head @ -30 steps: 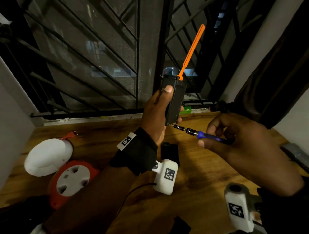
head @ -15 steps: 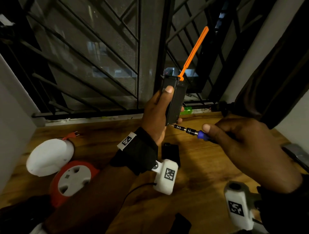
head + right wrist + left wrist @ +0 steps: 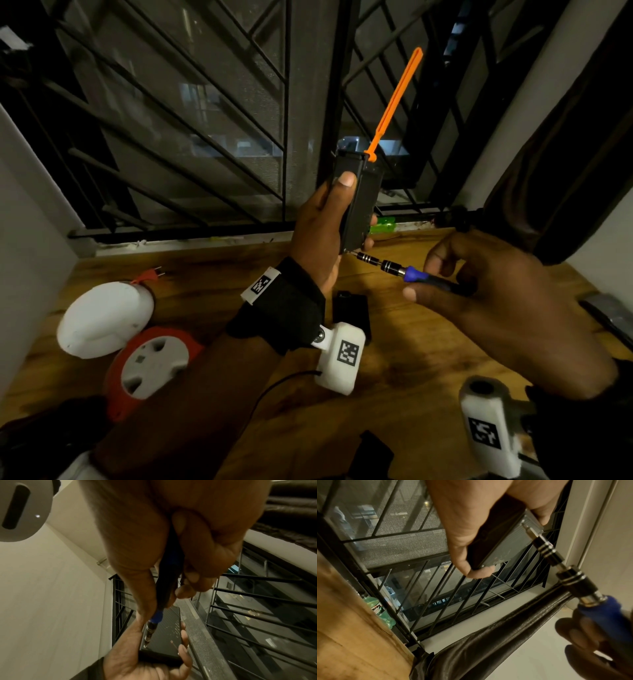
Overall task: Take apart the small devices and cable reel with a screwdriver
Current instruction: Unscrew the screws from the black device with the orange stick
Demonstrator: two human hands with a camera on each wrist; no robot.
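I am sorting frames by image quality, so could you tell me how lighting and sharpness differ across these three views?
Head view: dim, warm light, dark corners, window bars bowed by the wide lens, the black rectangular device fairly sharp. Left wrist view: the blue-handled screwdriver crisp, the right hand dark and blurred. Right wrist view: the near right hand soft, screwdriver tip sharper.

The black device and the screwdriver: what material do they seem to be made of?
Black device: probably hard plastic, its broad face matte with a fine woven or ribbed texture. Screwdriver: shaft looks like glossy metal with bright rings; the blue and black handle seems plastic or rubber.
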